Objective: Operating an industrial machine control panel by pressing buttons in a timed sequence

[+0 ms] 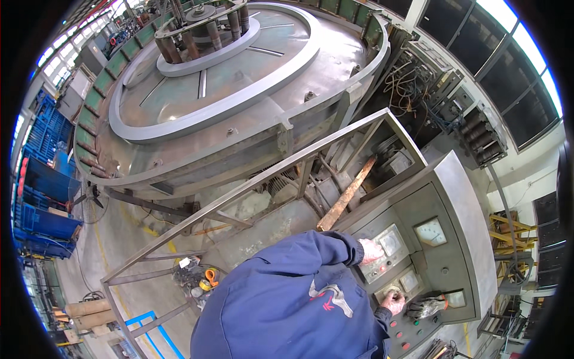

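Note:
My own blue work jacket (275,299) fills the lower middle, and both arms reach right to a grey control console (436,197). My left hand (371,251) lies open against the panel, beside a square gauge (390,242). It looks washed out by light, and I see nothing held in it. Lower down, my right hand (393,301) has its fingers pinched together at a small plate on the panel; what they grip is hidden. A dark grey work glove (426,307) with an orange cuff rests on the console just right of that hand.
Red and green push buttons (406,334) sit below my right hand. A metal railing (251,185) and a wooden stick (348,192) stand beyond the console. Behind them is a large round machine table (227,99). Cables (406,84) hang by the wall.

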`<state>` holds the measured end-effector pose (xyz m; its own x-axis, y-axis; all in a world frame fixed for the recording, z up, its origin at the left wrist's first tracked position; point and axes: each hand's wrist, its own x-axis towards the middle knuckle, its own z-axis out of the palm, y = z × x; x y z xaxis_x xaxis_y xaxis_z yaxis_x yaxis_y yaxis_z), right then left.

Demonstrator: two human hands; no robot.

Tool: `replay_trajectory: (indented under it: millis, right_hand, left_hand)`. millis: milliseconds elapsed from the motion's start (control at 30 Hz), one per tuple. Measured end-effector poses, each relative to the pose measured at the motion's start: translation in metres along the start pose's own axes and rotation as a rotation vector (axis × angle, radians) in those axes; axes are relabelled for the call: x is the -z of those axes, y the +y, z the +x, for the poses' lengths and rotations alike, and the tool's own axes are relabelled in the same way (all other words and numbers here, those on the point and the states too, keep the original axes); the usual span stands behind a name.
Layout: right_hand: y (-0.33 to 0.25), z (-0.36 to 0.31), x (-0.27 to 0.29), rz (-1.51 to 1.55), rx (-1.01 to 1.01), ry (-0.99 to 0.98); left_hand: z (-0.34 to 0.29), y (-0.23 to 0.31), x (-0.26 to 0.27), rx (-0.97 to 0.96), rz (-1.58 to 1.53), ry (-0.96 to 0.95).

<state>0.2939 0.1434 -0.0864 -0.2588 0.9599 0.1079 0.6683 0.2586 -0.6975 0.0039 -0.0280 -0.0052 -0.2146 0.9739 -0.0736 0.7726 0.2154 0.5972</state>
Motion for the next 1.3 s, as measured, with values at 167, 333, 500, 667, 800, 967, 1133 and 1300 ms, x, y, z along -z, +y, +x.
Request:
replay_trajectory:
  millis: [167,333,500,667,800,967,1133,1300]
  right_hand:
    - [-0.003,0.001,-0.001,0.066,-0.081,-0.038]
    - [0.000,0.000,0.001,0.051,-0.055,-0.018]
    - [-0.011,0.002,0.000,0.088,-0.125,-0.066]
    - [0.012,-0.001,-0.007,0.294,-0.030,0.030]
    - [-0.028,-0.016,0.015,-0.227,0.124,0.034]
    - [-0.031,-0.010,0.011,-0.150,0.037,-0.011]
    - [-0.037,-0.009,0.012,-0.162,0.032,0.135]
    - [-0.046,-0.014,0.019,-0.057,-0.098,0.112]
  left_hand:
    - [0.004,-0.007,-0.008,-0.036,0.028,0.001]
    - [0.008,-0.003,-0.004,-0.059,0.041,-0.019]
    - [0.013,-0.014,-0.019,-0.091,0.032,0.041]
    - [0.013,-0.010,-0.019,-0.145,0.073,0.030]
    - [0.012,-0.020,-0.026,-0.172,0.064,0.096]
    - [0.011,-0.023,-0.016,-0.252,-0.072,0.060]
    - [0.022,-0.001,-0.005,-0.230,0.037,0.025]
    - [0.020,0.003,-0.011,-0.181,0.131,0.020]
